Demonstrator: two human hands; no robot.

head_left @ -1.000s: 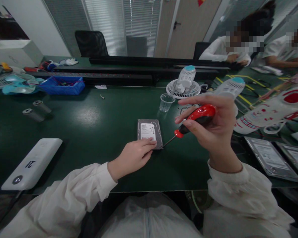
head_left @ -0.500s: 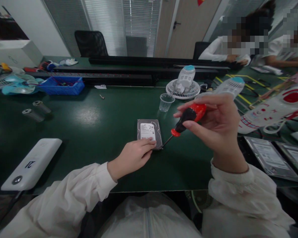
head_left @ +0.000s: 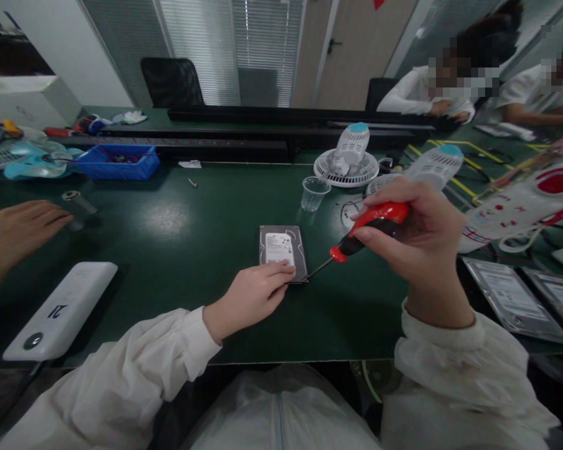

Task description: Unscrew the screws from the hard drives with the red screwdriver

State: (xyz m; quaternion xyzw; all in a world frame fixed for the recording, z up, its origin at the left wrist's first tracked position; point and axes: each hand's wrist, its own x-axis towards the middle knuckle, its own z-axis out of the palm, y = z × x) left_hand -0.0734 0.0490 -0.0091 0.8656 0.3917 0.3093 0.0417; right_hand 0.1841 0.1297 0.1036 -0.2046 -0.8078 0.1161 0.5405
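A hard drive (head_left: 284, 240) with a white label lies flat on the green table. My left hand (head_left: 256, 294) holds it down, fingers together over the near part of the label. Gripped in my right hand (head_left: 415, 234) is a red and black screwdriver (head_left: 356, 240), tilted low toward the left. Its thin shaft reaches the drive's near right corner, and the tip seems to touch there. Any screw at that corner is too small to make out.
A clear plastic cup (head_left: 314, 194) stands behind the drive. Further drives (head_left: 516, 294) lie at the right edge, below a white flask (head_left: 511, 206). At left are a white power bank (head_left: 63, 309), metal cylinders (head_left: 79, 201) and another person's hand (head_left: 28, 228). A blue bin (head_left: 117, 162) sits behind.
My right hand has shifted slightly right and down, tipping the screwdriver lower with its tip still at the corner. Another person's hand has come in from the left over a metal cylinder.
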